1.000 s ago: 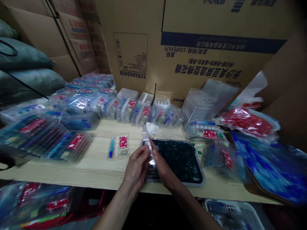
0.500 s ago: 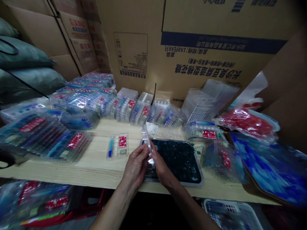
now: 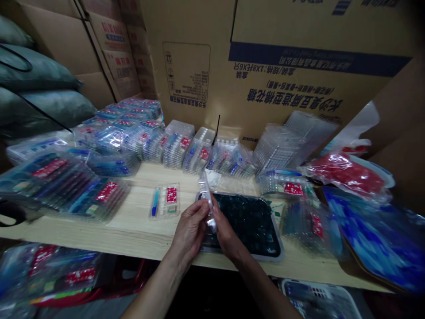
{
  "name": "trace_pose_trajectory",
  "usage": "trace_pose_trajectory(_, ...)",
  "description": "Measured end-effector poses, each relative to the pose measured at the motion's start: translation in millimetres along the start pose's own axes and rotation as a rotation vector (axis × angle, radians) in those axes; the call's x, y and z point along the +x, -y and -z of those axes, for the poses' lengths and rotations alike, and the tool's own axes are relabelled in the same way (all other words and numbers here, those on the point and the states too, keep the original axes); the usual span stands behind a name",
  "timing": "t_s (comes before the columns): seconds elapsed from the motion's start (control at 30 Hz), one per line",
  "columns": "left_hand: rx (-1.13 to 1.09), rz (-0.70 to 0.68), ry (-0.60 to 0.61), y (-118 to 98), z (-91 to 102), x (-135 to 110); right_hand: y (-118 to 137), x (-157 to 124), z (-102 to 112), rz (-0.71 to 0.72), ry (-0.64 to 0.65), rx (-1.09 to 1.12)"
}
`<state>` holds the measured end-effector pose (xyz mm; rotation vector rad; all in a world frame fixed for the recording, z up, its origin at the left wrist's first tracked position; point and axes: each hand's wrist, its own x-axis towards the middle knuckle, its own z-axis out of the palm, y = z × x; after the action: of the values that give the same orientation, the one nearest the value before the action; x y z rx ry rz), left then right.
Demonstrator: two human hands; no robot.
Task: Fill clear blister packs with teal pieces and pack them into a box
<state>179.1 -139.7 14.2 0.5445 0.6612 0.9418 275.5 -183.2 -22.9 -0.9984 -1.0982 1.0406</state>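
Note:
Between my two hands a thin clear plastic tray stands nearly upright, seen almost edge-on, so its contents are hidden. My left hand is closed on its near left side, thumb and fingertips pinching it. My right hand presses against its right face, fingers together. Beneath and to the right of my hands lies a shallow tray of dark green glossy pieces. Left of them, a filled clear pack holds a blue pen-like stick, a red patterned piece and small light pieces.
Stacks of filled packs stand at the left and along the back. Empty clear trays are piled back right, near a bag of red pieces and a box of blue sticks. A large cardboard box walls off the back.
The view has shifted slightly, moving the scene a little to the right. My hands keep hold of the clear plastic tray, which has turned slightly.

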Motion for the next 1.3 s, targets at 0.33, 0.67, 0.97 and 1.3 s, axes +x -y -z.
trace_pose_trajectory(0.33,0.003,0.016,-0.035,-5,0.1,2,-12,1,0,-0.043,-0.003,0.008)
trace_pose_trajectory(0.67,0.25,-0.101,0.056,-20,7.7,-2,19,8,8,-0.085,0.115,-0.204)
trace_pose_trajectory(0.97,0.012,0.001,0.093,-18,5.3,2,23,13,-1,-0.073,0.093,-0.29)
trace_pose_trajectory(1.3,-0.061,-0.035,0.015,-9,3.3,-1,24,13,-3,0.012,0.147,-0.258)
